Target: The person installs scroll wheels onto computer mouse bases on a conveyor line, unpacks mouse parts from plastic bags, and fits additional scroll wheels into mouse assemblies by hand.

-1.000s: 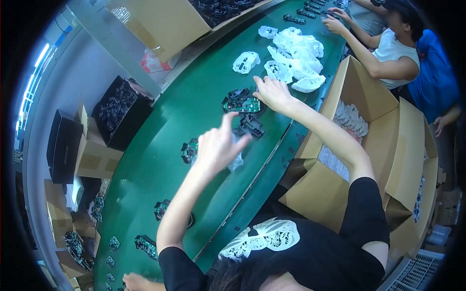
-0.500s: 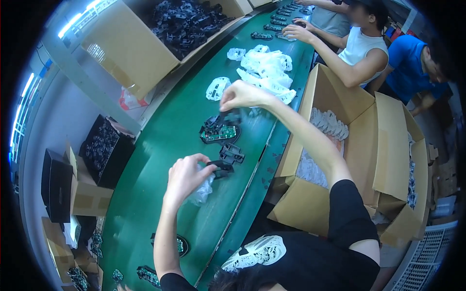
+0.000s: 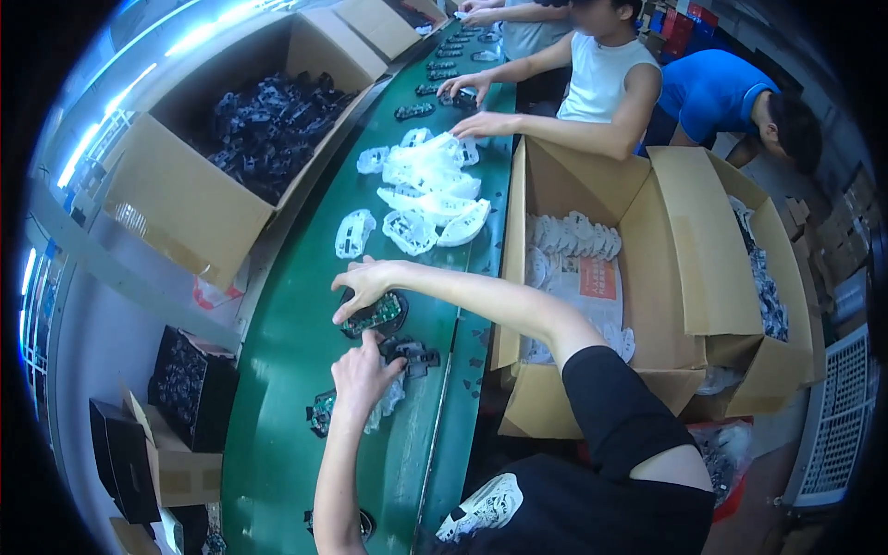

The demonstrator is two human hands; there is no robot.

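Observation:
A black housing with a green circuit board [image 3: 375, 314] lies on the green belt. My right hand [image 3: 372, 280] curls over its far left side, thumb and fingers around the edge. Just nearer, my left hand [image 3: 359, 372] has its index finger reaching to the board's near edge. Its thumb lies against a black plastic part [image 3: 400, 350], which it seems to pinch. Another dark plastic bracket [image 3: 424, 361] sits directly to the right. Under my left hand is a crumpled-looking translucent piece [image 3: 390, 403], partly hidden. Beside my left wrist lies another circuit-board unit [image 3: 320, 413].
White translucent shells [image 3: 430, 180] are heaped farther up the belt [image 3: 277, 425]. An open carton [image 3: 661, 250] with white shells stands at right; a carton of black parts [image 3: 277, 125] is at far left. A co-worker in a white top [image 3: 606, 83] handles units at the far belt.
My right hand has let go of the dark part it lifted above the board and come down over the housing. My left hand has moved up close to the board. The view has shifted.

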